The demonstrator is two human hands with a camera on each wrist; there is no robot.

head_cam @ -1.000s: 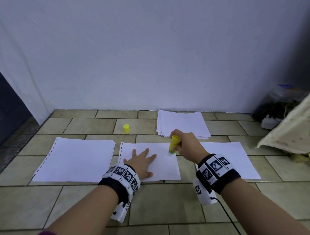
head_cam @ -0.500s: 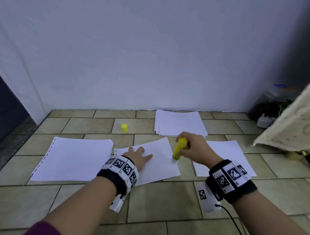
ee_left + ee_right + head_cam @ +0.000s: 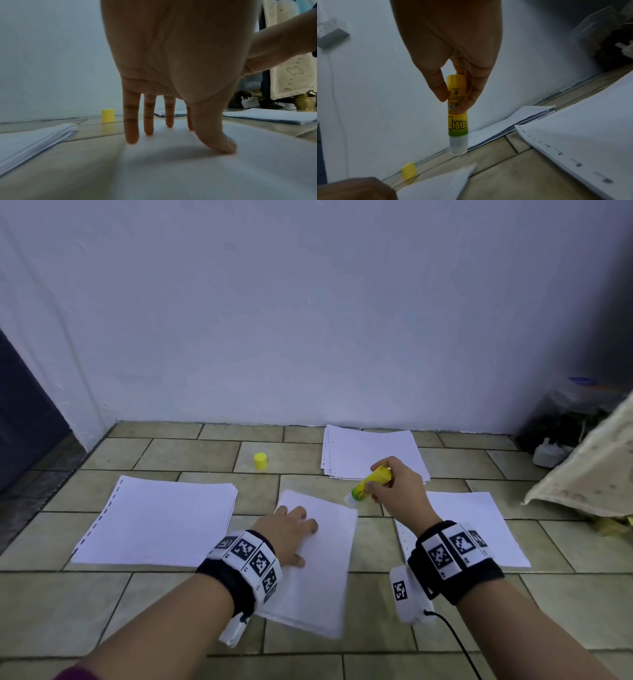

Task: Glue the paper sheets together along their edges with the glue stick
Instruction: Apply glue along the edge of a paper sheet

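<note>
A white paper sheet (image 3: 322,563) lies turned lengthwise on the tiled floor in front of me. My left hand (image 3: 291,529) presses flat on its far left part, fingers straight (image 3: 131,128). My right hand (image 3: 394,491) pinches an uncapped yellow glue stick (image 3: 368,486), thumb and fingers round its barrel (image 3: 458,108). The stick's clear tip hangs just above the sheet's far right corner. Its yellow cap (image 3: 260,461) stands alone on the floor behind.
A paper stack (image 3: 157,522) lies to the left, another paper stack (image 3: 479,529) to the right, a third paper stack (image 3: 373,453) near the white wall (image 3: 308,320). A patterned cloth (image 3: 589,470) and dark clutter (image 3: 561,419) sit far right.
The sheet has turned from crosswise to lengthwise under my left hand. My right hand has lifted the glue stick off the paper toward the far right corner.
</note>
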